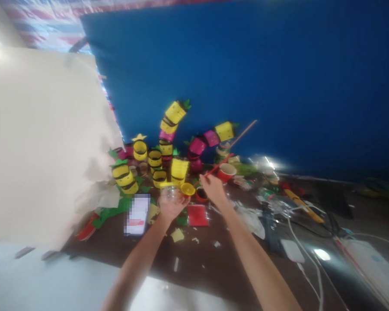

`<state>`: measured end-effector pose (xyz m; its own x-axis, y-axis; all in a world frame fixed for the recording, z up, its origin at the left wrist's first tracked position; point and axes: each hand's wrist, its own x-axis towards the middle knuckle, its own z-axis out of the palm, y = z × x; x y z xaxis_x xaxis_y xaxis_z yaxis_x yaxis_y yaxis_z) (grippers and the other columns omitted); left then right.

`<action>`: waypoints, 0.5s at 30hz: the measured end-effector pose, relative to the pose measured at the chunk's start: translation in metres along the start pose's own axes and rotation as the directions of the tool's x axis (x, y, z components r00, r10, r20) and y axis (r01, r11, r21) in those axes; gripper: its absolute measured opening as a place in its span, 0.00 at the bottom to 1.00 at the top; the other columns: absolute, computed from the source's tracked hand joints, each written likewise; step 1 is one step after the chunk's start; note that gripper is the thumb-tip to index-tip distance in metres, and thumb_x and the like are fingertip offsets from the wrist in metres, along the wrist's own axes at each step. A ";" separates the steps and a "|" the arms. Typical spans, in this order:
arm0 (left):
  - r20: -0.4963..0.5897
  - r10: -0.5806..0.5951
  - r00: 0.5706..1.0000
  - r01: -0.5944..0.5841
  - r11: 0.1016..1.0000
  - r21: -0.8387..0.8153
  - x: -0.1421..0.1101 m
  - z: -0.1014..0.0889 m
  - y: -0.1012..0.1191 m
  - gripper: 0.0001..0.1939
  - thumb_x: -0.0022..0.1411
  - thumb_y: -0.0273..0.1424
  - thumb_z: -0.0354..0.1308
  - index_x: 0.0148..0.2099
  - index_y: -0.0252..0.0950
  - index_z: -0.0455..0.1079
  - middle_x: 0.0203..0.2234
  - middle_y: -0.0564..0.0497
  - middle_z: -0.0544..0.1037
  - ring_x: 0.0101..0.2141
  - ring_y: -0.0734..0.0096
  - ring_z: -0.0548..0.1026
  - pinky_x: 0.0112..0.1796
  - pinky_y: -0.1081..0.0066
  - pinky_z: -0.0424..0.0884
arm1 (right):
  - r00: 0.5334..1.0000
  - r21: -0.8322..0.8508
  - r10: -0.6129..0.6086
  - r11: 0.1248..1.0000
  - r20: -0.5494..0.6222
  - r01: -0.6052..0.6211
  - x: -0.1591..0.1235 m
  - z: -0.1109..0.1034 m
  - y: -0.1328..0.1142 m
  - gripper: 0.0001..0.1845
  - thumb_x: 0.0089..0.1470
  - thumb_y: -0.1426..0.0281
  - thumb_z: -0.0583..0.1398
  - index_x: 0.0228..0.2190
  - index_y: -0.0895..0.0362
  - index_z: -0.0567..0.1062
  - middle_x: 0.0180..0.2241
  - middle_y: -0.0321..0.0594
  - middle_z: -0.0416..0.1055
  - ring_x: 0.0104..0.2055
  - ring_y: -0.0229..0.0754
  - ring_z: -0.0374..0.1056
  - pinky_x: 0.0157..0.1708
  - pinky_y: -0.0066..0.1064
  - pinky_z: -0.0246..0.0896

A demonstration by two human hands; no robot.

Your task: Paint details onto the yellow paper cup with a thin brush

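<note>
My left hand point(172, 208) is closed around a small clear container point(170, 193) with a yellow upper edge. Beside its fingertips is a round yellow opening or lid point(188, 189); whether it belongs to the container I cannot tell. My right hand point(213, 188) pinches a thin red stick point(219, 165), perhaps a brush, slanting up to the right, its lower end near the round yellow piece. A dark-filled cup point(201, 194) stands between the hands. Just behind them is a yellow paper cylinder point(179, 169). Blur hides finer detail.
Yellow and magenta paper rings point(121, 175) with green tops crowd the back left. A red cup point(227, 172) stands behind my right hand. A phone point(138, 214) and red packet point(198, 215) lie in front. Cables point(306, 255) and a white charger point(291, 250) are at right.
</note>
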<state>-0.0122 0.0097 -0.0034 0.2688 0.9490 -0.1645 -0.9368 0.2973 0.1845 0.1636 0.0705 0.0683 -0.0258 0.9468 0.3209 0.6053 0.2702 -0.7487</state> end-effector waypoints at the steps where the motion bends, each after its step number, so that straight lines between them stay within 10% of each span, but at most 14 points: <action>1: 0.000 -0.020 1.000 0.020 1.000 0.001 0.000 0.001 0.000 0.24 0.64 0.48 0.45 0.29 0.35 0.70 0.20 0.50 0.74 0.24 0.68 0.72 0.41 0.56 0.71 | 0.999 0.023 0.025 0.999 -0.030 -0.024 -0.001 -0.004 0.002 0.21 0.55 0.54 0.56 0.21 0.56 0.72 0.22 0.43 0.75 0.26 0.44 0.71 0.31 0.33 0.62; 7: -0.027 0.003 1.000 -0.003 1.000 -0.025 -0.002 0.011 -0.004 0.25 0.65 0.49 0.45 0.40 0.33 0.73 0.28 0.46 0.79 0.30 0.66 0.76 0.35 0.66 0.72 | 0.962 0.238 0.178 0.963 -0.207 -0.127 -0.029 -0.032 0.011 0.28 0.53 0.46 0.52 0.26 0.58 0.74 0.22 0.43 0.76 0.25 0.44 0.72 0.28 0.35 0.66; 10: -0.106 0.002 0.994 -0.005 1.000 -0.030 -0.003 0.016 -0.008 0.31 0.65 0.51 0.42 0.42 0.28 0.72 0.32 0.42 0.80 0.35 0.65 0.78 0.40 0.67 0.72 | 0.888 0.648 0.343 0.758 -0.305 -0.071 -0.054 -0.042 0.007 0.20 0.46 0.51 0.62 0.27 0.56 0.73 0.22 0.37 0.74 0.24 0.41 0.71 0.28 0.34 0.66; 15: -0.053 -0.027 0.998 0.032 0.993 0.112 -0.001 0.011 -0.017 0.32 0.62 0.53 0.45 0.40 0.28 0.73 0.32 0.42 0.80 0.35 0.65 0.78 0.41 0.68 0.71 | 0.938 0.813 0.285 0.582 -0.198 -0.005 -0.088 -0.040 -0.006 0.13 0.45 0.58 0.66 0.27 0.54 0.73 0.22 0.36 0.74 0.23 0.39 0.71 0.27 0.33 0.67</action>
<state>0.0056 0.0047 0.0047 0.2813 0.9339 -0.2205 -0.8966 0.3377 0.2865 0.1941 -0.0217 0.0680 0.3065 0.9301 0.2023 -0.2942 0.2947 -0.9092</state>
